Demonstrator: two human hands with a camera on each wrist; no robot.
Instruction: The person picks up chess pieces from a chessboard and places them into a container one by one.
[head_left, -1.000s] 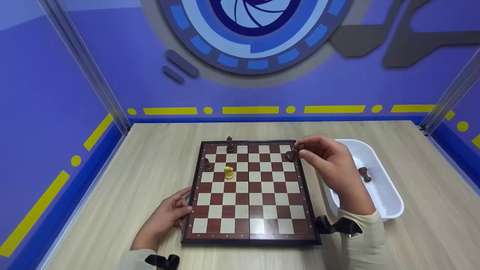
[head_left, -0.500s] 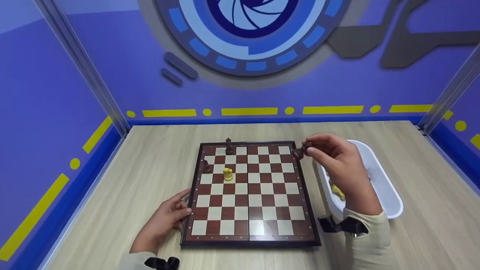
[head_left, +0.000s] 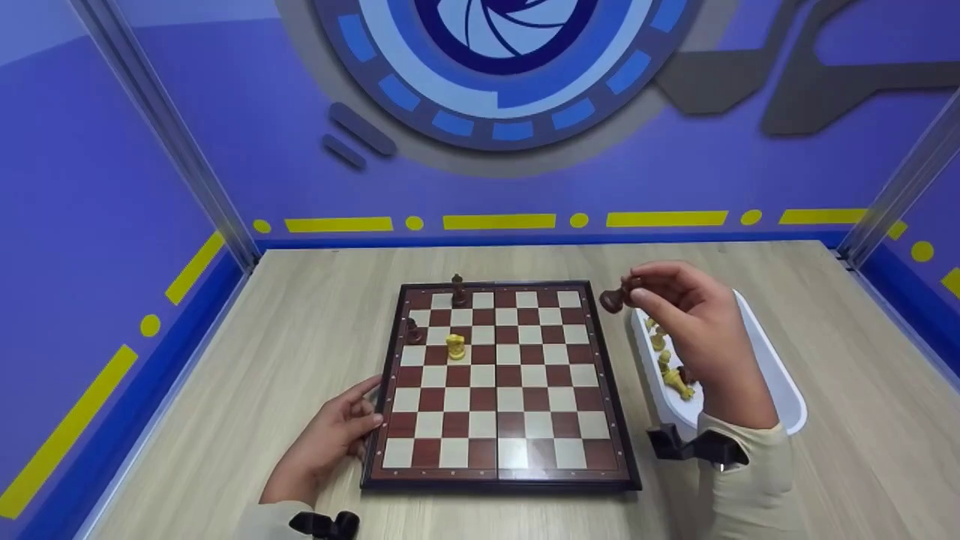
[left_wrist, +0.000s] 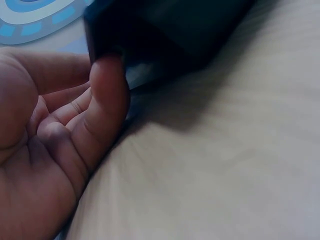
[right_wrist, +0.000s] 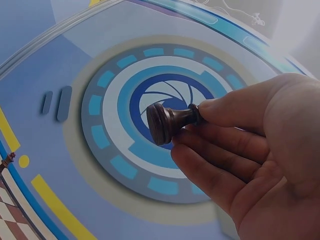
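Head view — chessboard on wood-grain table — purple-blue back wall beyond.

Head cam bright w/ glare on board near side; L wrist dim & blurry, worktop part-shadowed; R wrist greyish, glare top R.

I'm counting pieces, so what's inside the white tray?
Yellow pieces and part of a dark one show at the left of the tray. The right hand and wrist cover its middle, hiding anything there.
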